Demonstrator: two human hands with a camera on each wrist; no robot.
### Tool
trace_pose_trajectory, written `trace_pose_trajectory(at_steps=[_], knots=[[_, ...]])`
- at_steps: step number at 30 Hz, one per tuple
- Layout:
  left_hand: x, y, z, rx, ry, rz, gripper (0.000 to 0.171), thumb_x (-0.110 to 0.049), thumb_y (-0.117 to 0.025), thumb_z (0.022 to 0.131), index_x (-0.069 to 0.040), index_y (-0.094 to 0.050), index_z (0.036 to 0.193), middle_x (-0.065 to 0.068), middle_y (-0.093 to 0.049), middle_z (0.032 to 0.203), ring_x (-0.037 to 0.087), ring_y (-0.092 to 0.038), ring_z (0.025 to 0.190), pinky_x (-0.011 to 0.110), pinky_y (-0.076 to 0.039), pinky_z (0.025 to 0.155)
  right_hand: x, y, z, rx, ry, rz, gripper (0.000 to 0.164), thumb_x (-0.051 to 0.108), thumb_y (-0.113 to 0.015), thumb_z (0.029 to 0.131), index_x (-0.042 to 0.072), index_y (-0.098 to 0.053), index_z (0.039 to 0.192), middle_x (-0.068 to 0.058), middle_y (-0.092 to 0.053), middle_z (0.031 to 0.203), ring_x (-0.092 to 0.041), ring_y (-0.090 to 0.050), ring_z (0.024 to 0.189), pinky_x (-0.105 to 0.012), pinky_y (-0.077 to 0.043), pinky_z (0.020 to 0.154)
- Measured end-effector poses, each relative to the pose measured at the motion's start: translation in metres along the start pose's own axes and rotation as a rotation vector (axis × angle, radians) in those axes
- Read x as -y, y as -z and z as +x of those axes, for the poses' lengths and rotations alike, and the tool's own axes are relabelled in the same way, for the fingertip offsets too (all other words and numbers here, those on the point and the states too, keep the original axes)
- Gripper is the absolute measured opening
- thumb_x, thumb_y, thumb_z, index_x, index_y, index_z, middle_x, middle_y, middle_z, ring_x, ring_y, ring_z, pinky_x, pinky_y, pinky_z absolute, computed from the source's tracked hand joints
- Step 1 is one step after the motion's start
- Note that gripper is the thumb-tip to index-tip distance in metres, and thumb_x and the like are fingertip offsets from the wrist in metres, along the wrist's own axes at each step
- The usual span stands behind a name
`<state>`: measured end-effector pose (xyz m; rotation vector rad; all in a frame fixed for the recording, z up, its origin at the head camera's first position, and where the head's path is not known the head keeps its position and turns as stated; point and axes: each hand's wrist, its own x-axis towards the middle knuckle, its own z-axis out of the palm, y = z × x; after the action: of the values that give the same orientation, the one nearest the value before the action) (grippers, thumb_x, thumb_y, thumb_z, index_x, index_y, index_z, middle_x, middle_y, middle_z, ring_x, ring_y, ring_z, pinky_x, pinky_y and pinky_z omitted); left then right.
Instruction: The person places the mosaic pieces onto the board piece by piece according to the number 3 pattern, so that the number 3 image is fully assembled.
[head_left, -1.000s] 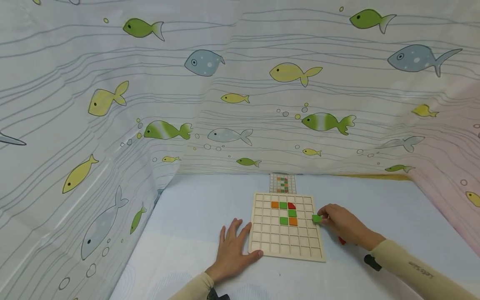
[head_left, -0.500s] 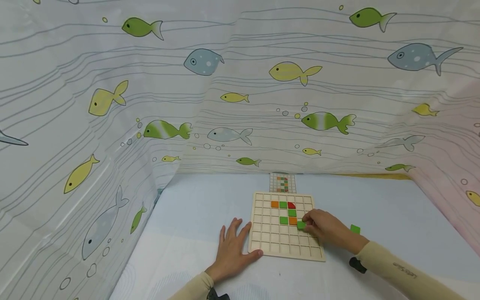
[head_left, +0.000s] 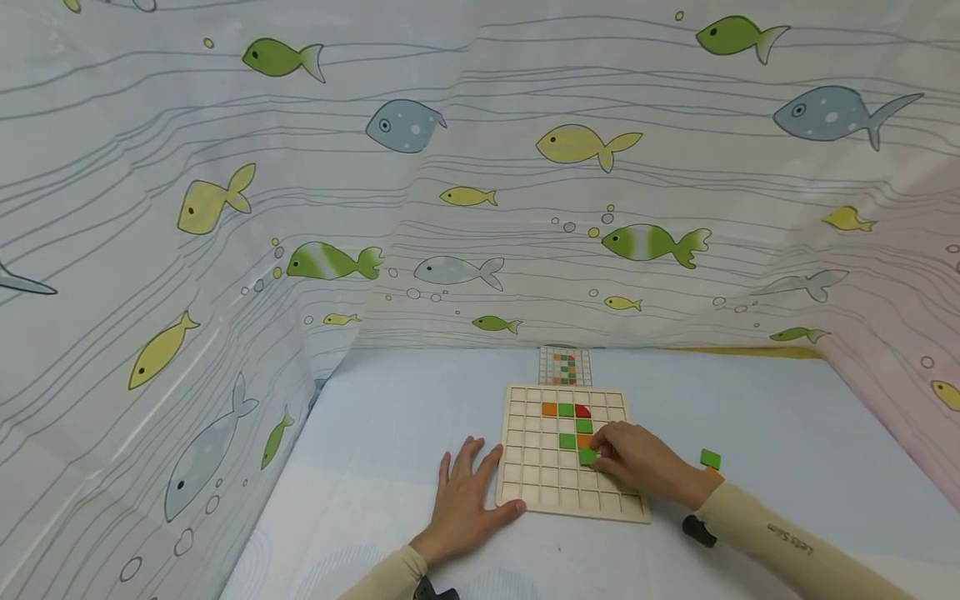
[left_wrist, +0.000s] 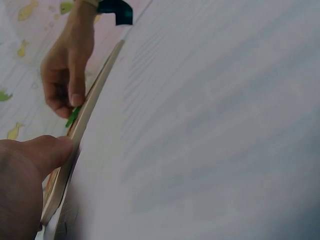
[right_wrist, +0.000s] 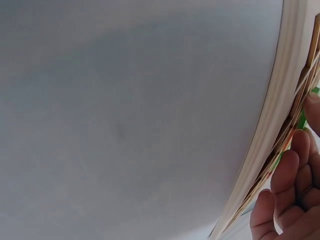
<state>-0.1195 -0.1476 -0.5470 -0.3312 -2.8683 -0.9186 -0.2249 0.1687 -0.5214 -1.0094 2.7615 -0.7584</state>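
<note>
A wooden grid board [head_left: 540,479] lies flat on the table with orange, green and red square tiles in some of its cells. My right hand [head_left: 637,457] pinches a green tile [head_left: 588,457] between thumb and fingers, at the cell just below an orange tile [head_left: 584,441]. In the left wrist view that green tile [left_wrist: 73,116] is tilted against the board. Whether it lies fully in the cell I cannot tell. My left hand [head_left: 467,504] rests at the board's left edge, fingers spread, its thumb [left_wrist: 57,149] on the near corner.
Behind the board lies a pattern card [head_left: 566,367] showing a grid with coloured squares. To the right, a loose green tile [head_left: 710,458] and an orange tile [head_left: 715,474] lie on the table, partly behind the right wrist. A fish-printed curtain [head_left: 480,208] surrounds the table.
My right hand has carried the green tile leftward from the board's right edge to the cell under the orange tile. Loose tiles at the right have come into view. The left hand stays put.
</note>
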Motion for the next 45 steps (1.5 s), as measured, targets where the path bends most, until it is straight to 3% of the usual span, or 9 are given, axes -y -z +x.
trace_pose_trajectory(at_steps=[11, 20, 32, 45], knots=[[0.0005, -0.0019, -0.0016, -0.056, -0.051, -0.010, 0.082, -0.055, -0.075, 0.090, -0.006, -0.053, 0.152, 0.028, -0.041, 0.157, 0.051, -0.029, 0.153, 0.080, -0.011, 0.119, 0.0024, -0.0011, -0.0001, -0.036, 0.066, -0.080, 0.019, 0.028, -0.082, 0.095, 0.015, -0.073, 0.105, 0.014, -0.053, 0.082, -0.002, -0.046, 0.074, -0.020, -0.043, 0.065], [0.0015, -0.0021, -0.0010, -0.006, -0.003, 0.004, 0.085, -0.060, -0.072, 0.092, -0.008, -0.051, 0.156, 0.025, -0.039, 0.161, 0.047, -0.026, 0.158, 0.076, -0.009, 0.124, 0.0043, 0.0012, 0.0005, -0.011, 0.056, -0.009, 0.017, 0.028, -0.080, 0.096, 0.014, -0.072, 0.103, 0.013, -0.055, 0.082, -0.001, -0.046, 0.074, -0.021, -0.042, 0.064], [0.0059, -0.0064, -0.0009, -0.071, -0.052, 0.024, 0.084, -0.061, -0.074, 0.090, -0.010, -0.052, 0.154, 0.024, -0.041, 0.158, 0.048, -0.030, 0.154, 0.078, -0.014, 0.120, 0.0031, 0.0017, 0.0013, 0.014, 0.041, 0.102, 0.012, 0.022, -0.080, 0.096, 0.016, -0.072, 0.101, 0.014, -0.061, 0.082, 0.000, -0.051, 0.072, -0.020, -0.048, 0.062], [0.0013, -0.0010, 0.0002, -0.010, -0.003, 0.010, 0.085, -0.061, -0.072, 0.091, -0.009, -0.052, 0.155, 0.024, -0.040, 0.161, 0.046, -0.026, 0.158, 0.075, -0.009, 0.124, -0.0040, -0.0001, 0.0031, 0.021, 0.093, 0.146, 0.007, 0.020, -0.079, 0.097, 0.018, -0.072, 0.099, 0.015, -0.061, 0.081, 0.002, -0.052, 0.070, -0.020, -0.048, 0.061]])
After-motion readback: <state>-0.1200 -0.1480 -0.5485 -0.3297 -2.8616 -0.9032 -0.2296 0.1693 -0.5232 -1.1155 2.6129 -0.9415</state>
